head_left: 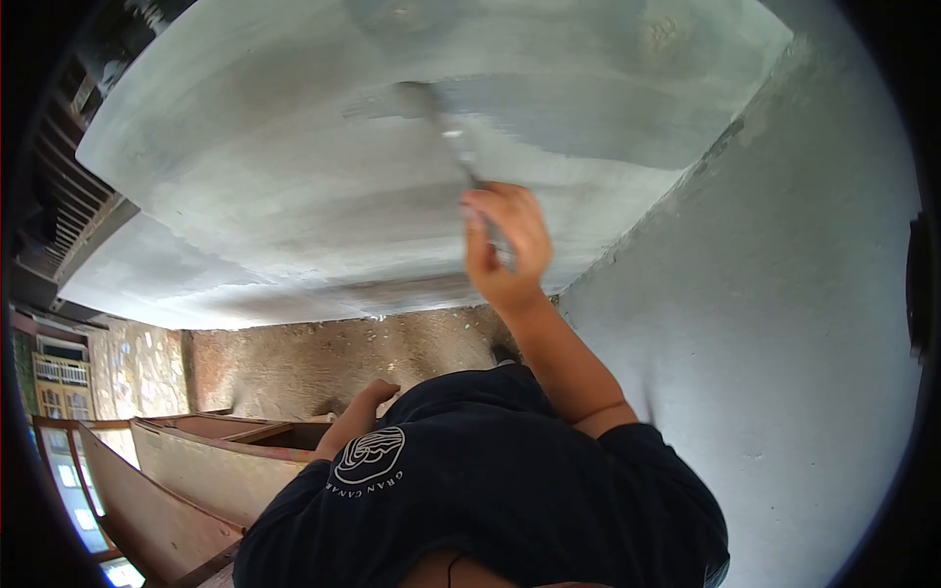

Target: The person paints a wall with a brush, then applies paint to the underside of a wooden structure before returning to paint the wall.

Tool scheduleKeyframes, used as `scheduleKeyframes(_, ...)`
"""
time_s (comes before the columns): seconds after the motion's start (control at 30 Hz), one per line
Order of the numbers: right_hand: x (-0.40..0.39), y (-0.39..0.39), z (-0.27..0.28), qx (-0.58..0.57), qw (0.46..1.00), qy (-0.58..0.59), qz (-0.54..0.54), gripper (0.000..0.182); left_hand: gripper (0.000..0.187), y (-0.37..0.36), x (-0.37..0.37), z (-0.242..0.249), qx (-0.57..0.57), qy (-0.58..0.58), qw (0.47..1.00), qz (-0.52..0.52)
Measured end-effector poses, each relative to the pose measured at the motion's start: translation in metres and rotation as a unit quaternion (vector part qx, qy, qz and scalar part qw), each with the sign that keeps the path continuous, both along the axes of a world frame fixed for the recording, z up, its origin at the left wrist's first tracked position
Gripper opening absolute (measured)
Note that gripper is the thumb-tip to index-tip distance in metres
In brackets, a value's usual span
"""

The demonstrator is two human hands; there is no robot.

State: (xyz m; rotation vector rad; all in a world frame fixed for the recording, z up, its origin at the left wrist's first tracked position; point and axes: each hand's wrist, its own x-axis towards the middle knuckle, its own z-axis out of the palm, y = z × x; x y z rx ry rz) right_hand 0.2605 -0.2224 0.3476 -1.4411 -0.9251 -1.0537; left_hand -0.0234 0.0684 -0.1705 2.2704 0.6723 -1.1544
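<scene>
My right hand (510, 235) is closed around the handle of a paintbrush (455, 142), with the fingers pinched near the ferrule. The brush looks smeared by motion. Its dark bristle end touches the pale grey wall (323, 186) in front of me, at a darker, wet-looking streak that runs off to the right. My left hand (379, 392) hangs low by my side, in front of the ground; its fingers are mostly hidden, and nothing shows in it.
On the right a second grey wall (745, 323) meets the first at a corner. Bare brown ground (284, 363) runs along the wall's foot. Wooden panels or furniture (216, 470) stand behind me on the left. A slatted dark structure (74, 216) lies past the wall's left edge.
</scene>
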Motion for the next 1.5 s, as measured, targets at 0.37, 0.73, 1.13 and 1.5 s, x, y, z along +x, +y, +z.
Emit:
scheduleKeyframes(0.37, -0.028, 0.023, 0.022, -0.037, 0.996, -0.011, 0.086, 0.022, 0.052, -0.019, 0.024, 0.045, 0.022, -0.015, 0.997, 0.079)
scheduleKeyframes(0.73, -0.040, 0.027, 0.015, 0.022, 1.000, 0.001, 0.001, 0.012, 0.056, -0.033, 0.031, 0.056, 0.005, -0.019, 0.997, 0.068)
scheduleKeyframes(1.13, -0.039, 0.025, 0.010, 0.055, 0.995, 0.081, -0.011, 0.013, 0.053, -0.040, 0.038, 0.054, 0.001, -0.017, 0.999, 0.034)
scheduleKeyframes(1.5, -0.020, 0.007, 0.005, 0.001, 0.996, 0.048, -0.082, 0.012, 0.053, -0.042, 0.041, 0.070, -0.002, -0.018, 0.997, 0.073)
